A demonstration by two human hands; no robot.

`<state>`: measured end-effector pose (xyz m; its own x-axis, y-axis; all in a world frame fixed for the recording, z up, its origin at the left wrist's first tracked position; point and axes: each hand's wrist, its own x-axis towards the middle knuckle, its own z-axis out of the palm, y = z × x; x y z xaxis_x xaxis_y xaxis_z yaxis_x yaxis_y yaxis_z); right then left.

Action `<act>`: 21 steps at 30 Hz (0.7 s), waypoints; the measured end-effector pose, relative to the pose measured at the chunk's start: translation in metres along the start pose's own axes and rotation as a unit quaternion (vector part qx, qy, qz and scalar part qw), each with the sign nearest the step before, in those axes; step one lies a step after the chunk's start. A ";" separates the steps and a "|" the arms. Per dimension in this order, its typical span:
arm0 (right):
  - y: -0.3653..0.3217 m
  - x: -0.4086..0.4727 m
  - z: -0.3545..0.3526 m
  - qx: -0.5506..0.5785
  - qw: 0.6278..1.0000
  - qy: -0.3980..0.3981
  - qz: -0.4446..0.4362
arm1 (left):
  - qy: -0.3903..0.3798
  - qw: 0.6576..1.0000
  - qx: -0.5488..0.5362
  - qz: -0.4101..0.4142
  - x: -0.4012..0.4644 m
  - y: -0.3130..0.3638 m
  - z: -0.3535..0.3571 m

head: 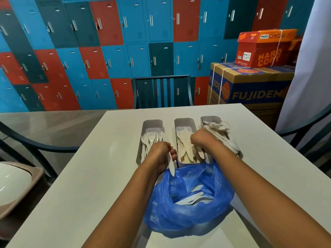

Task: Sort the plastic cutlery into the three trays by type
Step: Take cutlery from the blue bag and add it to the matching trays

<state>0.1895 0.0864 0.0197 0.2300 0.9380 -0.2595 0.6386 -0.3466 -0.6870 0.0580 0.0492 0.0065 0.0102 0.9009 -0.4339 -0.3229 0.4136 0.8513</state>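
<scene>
Three grey trays stand side by side on the white table (100, 176). The left tray (152, 122) holds forks, the middle tray (183, 121) holds knives, and the right tray (207, 119) holds spoons. In front of them an open blue plastic bag (186, 212) contains more white cutlery. My left hand (159, 154) grips a white cutlery piece (171, 167) at the near end of the fork tray; its long end points down toward the bag and its type is hidden. My right hand (200, 138) hovers over the knife tray, fingers curled downward and hidden behind the hand.
A dark chair (163, 92) stands at the table's far edge, with coloured lockers behind. Cardboard boxes (250, 86) are stacked at the back right. A bin with a white lid (14, 183) sits low on the left, beside another table (44, 126).
</scene>
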 end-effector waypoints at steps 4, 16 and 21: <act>-0.001 0.002 0.005 -0.006 0.999 0.012 -0.038 | 0.004 0.999 0.046 -0.012 0.000 -0.004 -0.001; -0.009 -0.023 0.010 0.041 0.990 -0.113 -0.078 | -0.036 0.985 0.156 0.058 -0.003 -0.007 -0.001; -0.009 -0.025 0.006 0.143 0.976 -0.154 -0.057 | -0.032 0.984 0.152 0.087 -0.005 -0.009 0.002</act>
<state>0.1733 0.0658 0.0280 -0.0913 0.9389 -0.3320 0.4061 -0.2693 -0.8733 0.0626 0.0414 0.0014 0.0427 0.9639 -0.2629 -0.0269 0.2642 0.9641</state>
